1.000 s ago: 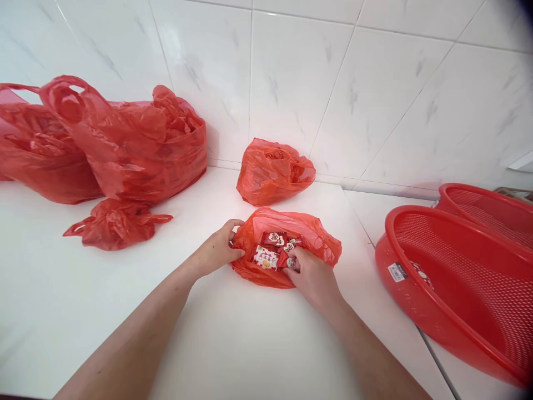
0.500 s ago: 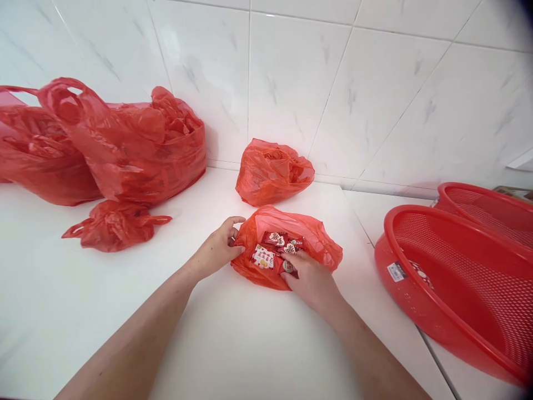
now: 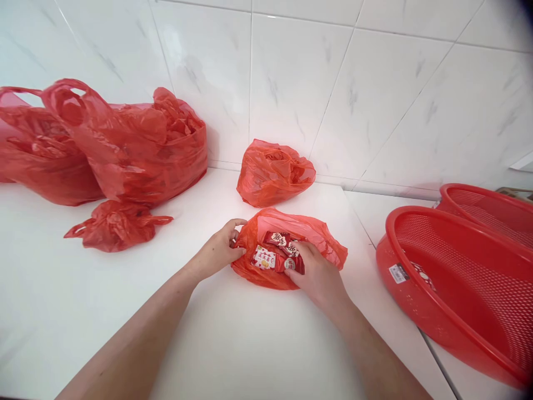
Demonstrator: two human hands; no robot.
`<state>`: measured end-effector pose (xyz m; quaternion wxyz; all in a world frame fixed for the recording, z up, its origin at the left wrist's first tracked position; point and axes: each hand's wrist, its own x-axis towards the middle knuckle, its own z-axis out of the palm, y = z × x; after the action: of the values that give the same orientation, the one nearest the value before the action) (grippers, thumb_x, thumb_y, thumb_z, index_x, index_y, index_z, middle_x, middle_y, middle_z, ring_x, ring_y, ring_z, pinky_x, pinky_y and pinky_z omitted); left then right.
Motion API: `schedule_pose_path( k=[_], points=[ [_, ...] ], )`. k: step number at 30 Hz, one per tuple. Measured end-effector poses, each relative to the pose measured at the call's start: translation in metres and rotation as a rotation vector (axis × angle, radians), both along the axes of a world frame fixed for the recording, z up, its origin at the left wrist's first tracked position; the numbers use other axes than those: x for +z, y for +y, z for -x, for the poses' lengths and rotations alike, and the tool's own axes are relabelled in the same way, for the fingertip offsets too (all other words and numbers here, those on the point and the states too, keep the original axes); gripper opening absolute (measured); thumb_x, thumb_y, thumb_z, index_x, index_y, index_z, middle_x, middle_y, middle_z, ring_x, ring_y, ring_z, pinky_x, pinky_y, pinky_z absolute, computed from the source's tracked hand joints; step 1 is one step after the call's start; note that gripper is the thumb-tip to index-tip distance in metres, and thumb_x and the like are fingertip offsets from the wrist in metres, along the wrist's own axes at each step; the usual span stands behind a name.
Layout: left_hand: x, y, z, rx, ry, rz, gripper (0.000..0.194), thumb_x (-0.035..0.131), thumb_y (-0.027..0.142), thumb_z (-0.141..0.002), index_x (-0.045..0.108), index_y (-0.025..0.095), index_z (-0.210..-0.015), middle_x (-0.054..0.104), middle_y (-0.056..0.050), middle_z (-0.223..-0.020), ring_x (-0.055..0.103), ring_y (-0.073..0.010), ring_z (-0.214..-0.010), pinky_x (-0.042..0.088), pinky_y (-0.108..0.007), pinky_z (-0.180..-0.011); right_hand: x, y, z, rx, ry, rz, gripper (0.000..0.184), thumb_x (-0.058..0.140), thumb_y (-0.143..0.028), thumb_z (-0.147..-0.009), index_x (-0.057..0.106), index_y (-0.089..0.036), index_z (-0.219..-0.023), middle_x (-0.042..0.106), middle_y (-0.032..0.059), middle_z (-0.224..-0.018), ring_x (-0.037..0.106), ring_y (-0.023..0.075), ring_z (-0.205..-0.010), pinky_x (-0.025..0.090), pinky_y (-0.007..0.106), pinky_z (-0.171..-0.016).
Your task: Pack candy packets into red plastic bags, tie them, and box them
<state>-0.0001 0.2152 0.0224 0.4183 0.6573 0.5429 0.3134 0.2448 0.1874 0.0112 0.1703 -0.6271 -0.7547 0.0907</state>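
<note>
An opened red plastic bag (image 3: 250, 275) lies on the white table, with several small wrapped sweets inside. Dark red packets (image 3: 278, 239) with large printed characters are beside a white packet (image 3: 264, 259) with red marks. My left hand (image 3: 222, 247) pinches the bag's left edge between thumb and fingers. Reaching in over the right side, my right hand (image 3: 320, 275) has its thumb and fingers apart around a red packet with a round label (image 3: 290, 264). Its fingertips rest among the sweets, and the hand covers part of them.
Behind is another red bag (image 3: 275, 172), by the tiled wall. Large full red bags (image 3: 145, 150) stand at the left, with a small knotted red bag (image 3: 119, 225) before them. Two red plastic baskets (image 3: 400, 300) sit on the right, the nearer one holding a printed packet.
My right hand has shifted slightly right within the bag, baring more of the round-labelled packet. The bag's right side has spread outward a little. My left hand keeps its hold.
</note>
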Motion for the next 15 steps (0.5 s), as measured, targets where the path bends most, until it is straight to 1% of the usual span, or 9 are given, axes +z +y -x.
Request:
schedule_pose_path(
  k=[3, 6, 10, 12, 15],
  points=[
    [0.0008, -0.0005, -0.0005, -0.002, 0.007, 0.004, 0.056, 0.056, 0.023, -0.072, 0.041, 0.029, -0.126, 0.060, 0.002, -0.086, 0.058, -0.0142, -0.067, 0.043, -0.024, -0.056, -0.0008, 0.0003, 0.0002, -0.004, -0.004, 0.033, 0.052, 0.061, -0.032, -0.076, 0.047, -0.028, -0.126, 0.054, 0.0026, -0.125, 0.062, 0.0202, -0.095, 0.050, 0.032, -0.071],
    [0.0017, -0.0009, -0.0010, 0.001, 0.020, 0.005, 0.057, 0.056, 0.023, -0.072, 0.041, 0.029, -0.126, 0.061, 0.002, -0.086, 0.058, -0.0146, -0.067, 0.044, -0.025, -0.056, -0.0018, 0.0006, 0.0012, -0.022, 0.007, 0.048, 0.057, 0.063, -0.029, -0.075, 0.045, -0.027, -0.129, 0.053, 0.0043, -0.126, 0.062, 0.0216, -0.097, 0.050, 0.033, -0.074],
    [0.0023, -0.0015, -0.0013, -0.002, 0.013, 0.008, 0.057, 0.055, 0.025, -0.073, 0.040, 0.029, -0.127, 0.061, 0.001, -0.088, 0.059, -0.0149, -0.068, 0.044, -0.025, -0.056, -0.0025, 0.0016, 0.0014, -0.048, 0.089, 0.082, 0.059, 0.064, -0.027, -0.073, 0.045, -0.025, -0.129, 0.054, 0.0064, -0.125, 0.061, 0.0221, -0.096, 0.050, 0.033, -0.073],
    [0.0023, -0.0016, -0.0013, -0.003, 0.006, 0.010, 0.057, 0.056, 0.025, -0.072, 0.041, 0.028, -0.127, 0.061, 0.000, -0.088, 0.059, -0.0151, -0.069, 0.044, -0.025, -0.057, -0.0022, 0.0017, 0.0013, -0.073, 0.134, 0.102, 0.057, 0.065, -0.027, -0.072, 0.048, -0.025, -0.126, 0.057, 0.0055, -0.121, 0.061, 0.0222, -0.096, 0.049, 0.033, -0.073],
    [0.0021, -0.0015, -0.0011, -0.007, -0.003, 0.012, 0.057, 0.057, 0.025, -0.072, 0.041, 0.028, -0.126, 0.061, 0.001, -0.087, 0.059, -0.0153, -0.070, 0.045, -0.025, -0.057, -0.0008, 0.0006, 0.0017, -0.090, 0.182, 0.127, 0.048, 0.065, -0.028, -0.071, 0.054, -0.026, -0.118, 0.060, 0.0036, -0.116, 0.061, 0.0209, -0.094, 0.049, 0.033, -0.074]
  ],
)
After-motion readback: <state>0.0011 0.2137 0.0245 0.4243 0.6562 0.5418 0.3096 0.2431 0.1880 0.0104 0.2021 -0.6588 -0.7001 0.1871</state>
